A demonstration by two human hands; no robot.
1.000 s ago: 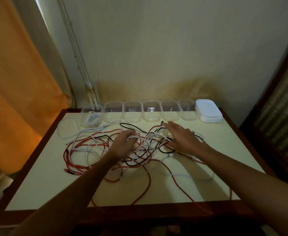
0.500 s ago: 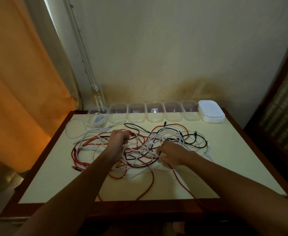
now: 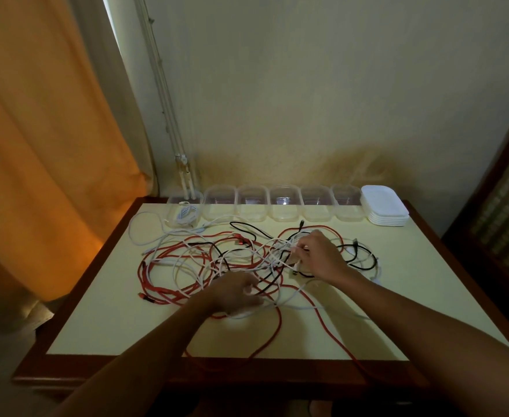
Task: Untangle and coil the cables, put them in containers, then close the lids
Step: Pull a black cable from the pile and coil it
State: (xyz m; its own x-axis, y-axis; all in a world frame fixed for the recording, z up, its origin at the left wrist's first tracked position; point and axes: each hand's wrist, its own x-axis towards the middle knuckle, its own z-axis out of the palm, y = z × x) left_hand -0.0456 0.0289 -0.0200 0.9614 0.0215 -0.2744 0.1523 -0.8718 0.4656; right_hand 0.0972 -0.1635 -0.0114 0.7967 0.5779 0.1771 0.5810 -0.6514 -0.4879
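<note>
While white strands of the cables [image 3: 205, 260] are pinched by the right hand [image 3: 319, 257], the tangle's near edge is gripped by the left hand [image 3: 235, 293].

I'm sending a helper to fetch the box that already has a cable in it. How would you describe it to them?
Look along the back edge of the table, where clear boxes stand in a row against the wall. Take the leftmost box, farthest from the stack of white lids. It alone holds a coiled white cable.
</note>
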